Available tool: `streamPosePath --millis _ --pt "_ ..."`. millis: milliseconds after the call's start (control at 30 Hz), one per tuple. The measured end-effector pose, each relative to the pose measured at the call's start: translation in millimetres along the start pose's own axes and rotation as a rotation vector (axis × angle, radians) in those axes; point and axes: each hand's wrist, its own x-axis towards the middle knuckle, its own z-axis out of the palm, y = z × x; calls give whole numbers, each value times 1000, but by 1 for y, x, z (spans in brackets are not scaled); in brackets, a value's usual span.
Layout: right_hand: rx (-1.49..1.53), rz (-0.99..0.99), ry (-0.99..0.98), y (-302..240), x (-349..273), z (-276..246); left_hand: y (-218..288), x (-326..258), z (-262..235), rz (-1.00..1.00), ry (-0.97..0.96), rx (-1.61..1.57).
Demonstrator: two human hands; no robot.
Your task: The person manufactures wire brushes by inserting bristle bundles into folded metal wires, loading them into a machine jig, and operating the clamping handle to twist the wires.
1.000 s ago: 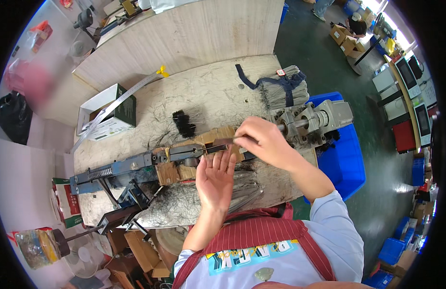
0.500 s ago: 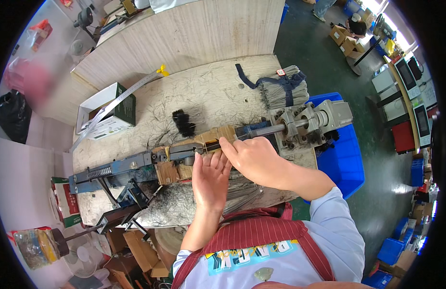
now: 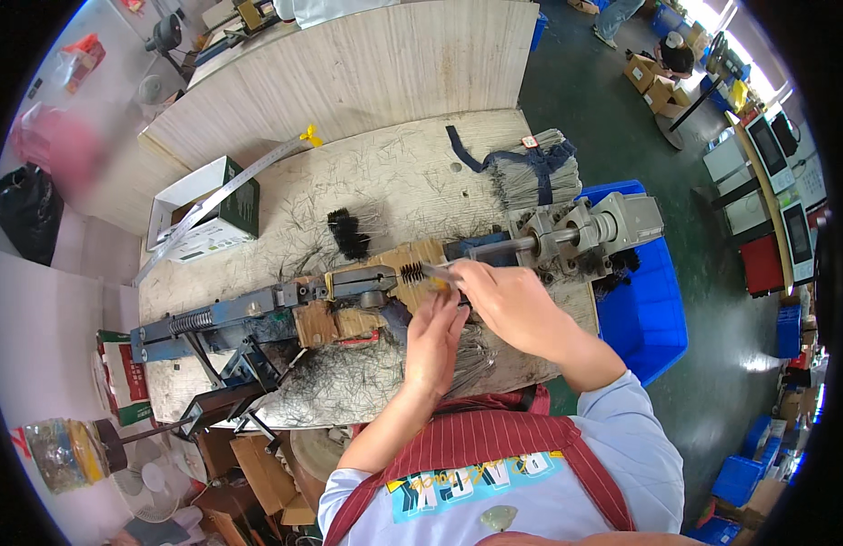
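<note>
A slim grey piece (image 3: 437, 272), blurred, is pinched in the fingertips of the right hand (image 3: 508, 302); at its left end a dark, ridged coil of bristles (image 3: 410, 273) is seen above a rough brown pad (image 3: 426, 252). The left hand (image 3: 433, 346) is set just beside, fingers bent; whether anything is gripped there cannot be told. A long metal bar fixture (image 3: 248, 309), fitted with a coiled spring (image 3: 189, 324), is laid across the pale, hair-strewn bench (image 3: 403, 173). Behind, a black bristle tuft (image 3: 348, 234) and strip-tied thin grey wires (image 3: 517, 185) are placed.
</note>
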Motion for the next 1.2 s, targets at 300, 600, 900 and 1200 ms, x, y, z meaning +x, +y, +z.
streamPosePath --millis 300,600,900,1200 --pt "488 146 -178 10 -50 57 40 -117 -131 76 499 782" --pt "522 265 -259 -9 -42 102 86 -208 -257 773 1461 695" --pt "424 473 -184 -36 -42 79 57 -189 -191 614 1225 723" --pt "370 42 -384 -33 24 -3 84 -65 -26 1205 -109 1872"
